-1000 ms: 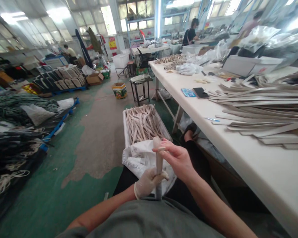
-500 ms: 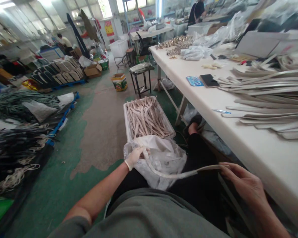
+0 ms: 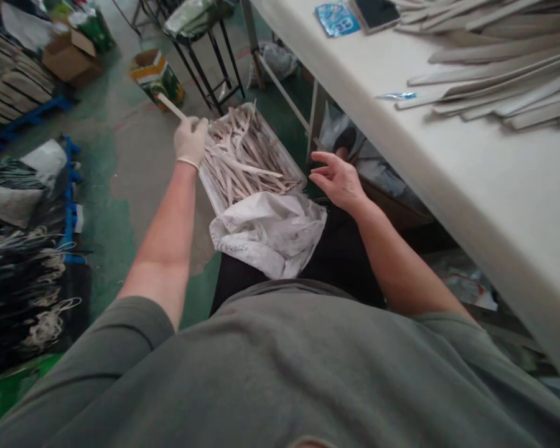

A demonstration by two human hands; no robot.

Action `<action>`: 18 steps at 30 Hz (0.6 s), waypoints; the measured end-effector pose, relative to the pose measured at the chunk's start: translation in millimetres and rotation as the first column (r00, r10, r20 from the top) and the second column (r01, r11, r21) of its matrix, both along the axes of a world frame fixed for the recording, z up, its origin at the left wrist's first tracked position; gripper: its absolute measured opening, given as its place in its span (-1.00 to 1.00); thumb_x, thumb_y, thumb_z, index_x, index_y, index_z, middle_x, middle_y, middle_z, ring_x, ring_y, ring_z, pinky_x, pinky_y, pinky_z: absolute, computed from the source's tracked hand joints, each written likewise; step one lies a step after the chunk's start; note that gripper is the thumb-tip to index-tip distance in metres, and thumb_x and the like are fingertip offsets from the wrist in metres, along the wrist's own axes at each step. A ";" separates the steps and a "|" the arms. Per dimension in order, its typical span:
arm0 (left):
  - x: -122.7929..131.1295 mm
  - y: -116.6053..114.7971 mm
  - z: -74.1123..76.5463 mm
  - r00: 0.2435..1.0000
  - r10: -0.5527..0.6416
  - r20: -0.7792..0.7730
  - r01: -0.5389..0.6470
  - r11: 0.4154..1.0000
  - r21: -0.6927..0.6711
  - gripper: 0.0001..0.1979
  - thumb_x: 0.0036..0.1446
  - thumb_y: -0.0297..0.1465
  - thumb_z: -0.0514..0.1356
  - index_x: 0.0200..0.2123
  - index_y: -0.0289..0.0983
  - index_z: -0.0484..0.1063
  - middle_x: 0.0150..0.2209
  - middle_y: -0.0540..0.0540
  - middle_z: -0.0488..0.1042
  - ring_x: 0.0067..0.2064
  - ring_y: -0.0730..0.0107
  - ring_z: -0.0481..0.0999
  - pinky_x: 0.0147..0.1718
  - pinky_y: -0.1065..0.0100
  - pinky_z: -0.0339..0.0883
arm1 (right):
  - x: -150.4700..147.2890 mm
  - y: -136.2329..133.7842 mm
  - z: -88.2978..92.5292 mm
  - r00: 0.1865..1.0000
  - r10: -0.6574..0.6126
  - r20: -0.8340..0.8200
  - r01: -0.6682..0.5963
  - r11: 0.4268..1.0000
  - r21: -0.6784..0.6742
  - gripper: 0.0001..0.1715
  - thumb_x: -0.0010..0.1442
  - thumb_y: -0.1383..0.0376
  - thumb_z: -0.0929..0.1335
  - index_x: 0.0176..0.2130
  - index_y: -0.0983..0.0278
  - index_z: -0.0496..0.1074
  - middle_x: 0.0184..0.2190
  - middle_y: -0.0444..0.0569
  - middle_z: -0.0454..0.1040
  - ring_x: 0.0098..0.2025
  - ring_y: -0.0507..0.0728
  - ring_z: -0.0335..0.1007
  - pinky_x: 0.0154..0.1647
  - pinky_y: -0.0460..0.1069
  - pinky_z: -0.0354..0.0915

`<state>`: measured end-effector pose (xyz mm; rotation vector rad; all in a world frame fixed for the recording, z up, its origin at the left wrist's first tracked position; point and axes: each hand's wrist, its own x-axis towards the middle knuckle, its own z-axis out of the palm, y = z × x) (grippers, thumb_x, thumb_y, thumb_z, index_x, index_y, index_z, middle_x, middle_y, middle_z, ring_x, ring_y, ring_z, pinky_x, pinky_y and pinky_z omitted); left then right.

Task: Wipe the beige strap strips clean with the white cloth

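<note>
My left hand point(image 3: 190, 142), in a pale glove, is closed round a long beige strap point(image 3: 172, 107) at the left side of a white plastic bin. One end of that strap sticks out up and to the left; the rest cannot be told from the heap. Many similar beige strips point(image 3: 242, 158) lie loosely in the bin point(image 3: 214, 194). My bare right hand point(image 3: 340, 180) hovers just right of the bin, fingers apart and holding nothing. Across my lap, in front of the bin, lies a crumpled white woven sack point(image 3: 275, 230).
On my right runs a long white table point(image 3: 485, 168) bearing a stack of grey-beige straps point(image 3: 504, 68), a dark phone-like slab point(image 3: 376, 12) and a blue packet point(image 3: 336, 20). A black stool point(image 3: 210, 68) and an open carton point(image 3: 156, 78) stand beyond the bin. Bundled cords point(image 3: 18, 292) lie left.
My view has tipped downward. My left hand has moved forward from the sack to the bin with a strap. My right hand has let go of the strap's end and moved forward and left.
</note>
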<state>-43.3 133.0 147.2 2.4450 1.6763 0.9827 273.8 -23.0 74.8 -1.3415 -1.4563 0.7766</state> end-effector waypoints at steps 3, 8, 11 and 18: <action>37.6 -63.3 -38.4 0.988 -0.145 0.044 0.141 0.766 -0.627 -0.40 0.39 -0.35 -0.25 -0.56 -0.44 0.37 -0.53 0.07 0.51 -0.26 0.82 0.49 -0.28 0.81 0.21 | 13.1 -40.5 -19.5 0.975 -0.090 0.202 0.104 0.993 -0.061 -0.62 0.19 0.26 0.40 0.01 0.26 0.54 -0.10 0.04 0.60 -0.23 0.16 0.56 -0.11 0.09 0.46; 88.1 -197.4 -126.5 0.932 -0.356 0.069 0.255 0.506 -0.824 -0.77 0.07 -0.27 0.40 -0.38 -0.36 0.61 -0.44 -0.03 0.60 -0.35 0.38 0.55 -0.28 0.48 0.38 | 28.6 -106.7 -51.2 0.897 -0.072 0.436 0.117 0.990 -0.078 -0.74 0.27 0.31 0.30 -0.17 0.25 0.59 -0.11 0.12 0.62 -0.06 0.26 0.55 0.01 0.15 0.40; 101.0 -228.6 -162.2 0.930 -0.368 0.006 0.203 0.499 -0.842 -0.59 -0.02 -0.21 0.45 -0.15 -0.36 0.61 -0.22 -0.26 0.59 -0.14 0.06 0.54 -0.09 0.25 0.34 | 29.7 -114.3 -56.1 0.883 -0.054 0.466 0.091 0.994 -0.056 -0.71 0.31 0.30 0.27 -0.20 0.23 0.60 -0.10 0.09 0.62 -0.04 0.24 0.54 0.01 0.12 0.39; 95.3 -219.2 -176.8 0.945 -0.320 0.070 0.238 0.526 -0.816 -0.85 0.10 -0.43 0.31 -0.50 -0.30 0.58 -0.40 -0.17 0.54 -0.16 0.18 0.52 -0.11 0.30 0.31 | 29.7 -99.4 -52.8 0.830 -0.091 0.549 0.172 0.980 -0.097 -0.71 0.29 0.30 0.28 -0.17 0.20 0.61 -0.11 0.04 0.64 -0.10 0.25 0.55 -0.14 0.08 0.37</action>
